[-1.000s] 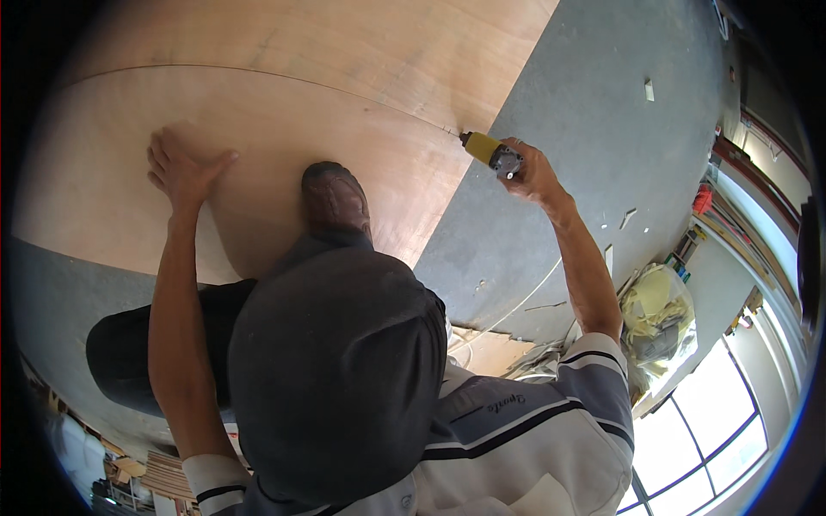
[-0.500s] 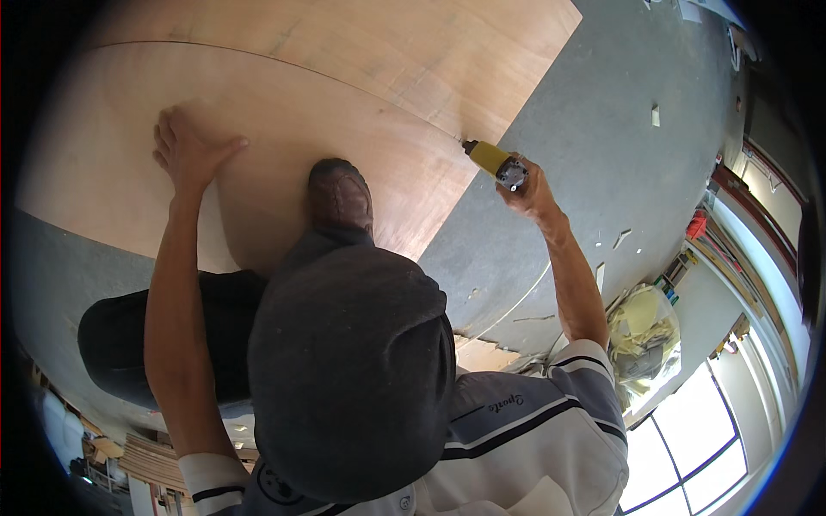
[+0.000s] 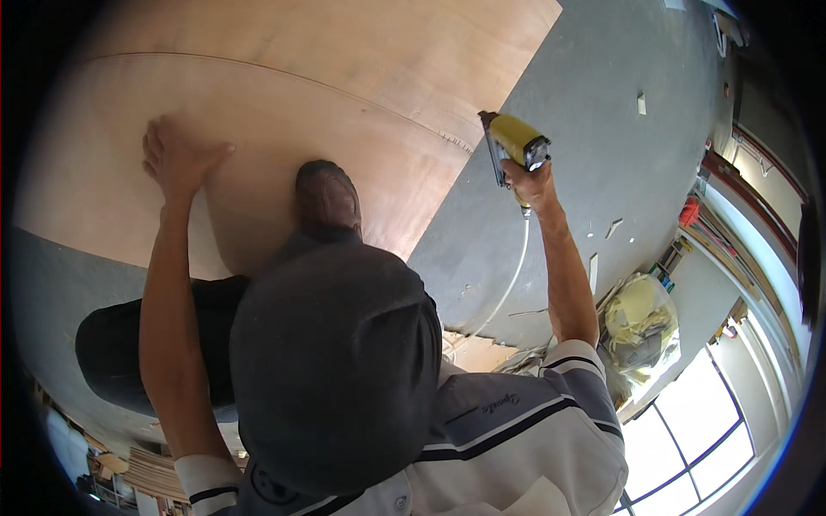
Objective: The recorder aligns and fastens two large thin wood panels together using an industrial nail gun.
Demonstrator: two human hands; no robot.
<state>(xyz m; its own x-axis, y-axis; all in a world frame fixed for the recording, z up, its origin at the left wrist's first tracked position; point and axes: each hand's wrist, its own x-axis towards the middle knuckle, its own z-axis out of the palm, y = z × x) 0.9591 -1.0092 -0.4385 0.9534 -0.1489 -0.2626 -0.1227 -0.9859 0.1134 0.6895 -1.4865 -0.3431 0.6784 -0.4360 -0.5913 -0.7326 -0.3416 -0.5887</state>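
Observation:
My left hand (image 3: 179,161) lies flat with fingers spread on a light-brown plywood sheet (image 3: 258,129). In my right hand (image 3: 535,182) is a yellow and black pneumatic staple gun (image 3: 516,136), gripped by its handle, with a pale air hose (image 3: 519,262) running down from it. Its nose is lifted, just beyond the plywood's right edge. A long seam separates the near sheet from a second plywood sheet (image 3: 387,43) beyond. Short staple-like marks (image 3: 453,140) line the right end of that seam. My brown shoe (image 3: 328,196) presses on the near sheet between my hands.
Grey concrete floor (image 3: 594,103) borders the plywood, with small scraps (image 3: 613,228) scattered over it. A clear plastic bag of yellowish material (image 3: 641,320) stands at the right. Long boards (image 3: 731,249) lie along the right side, and stacked boards (image 3: 155,471) are at lower left.
My right hand has lifted the staple gun off the seam and turned it, moving it slightly up and right. The hose now shows below it. My left hand stays flat on the plywood.

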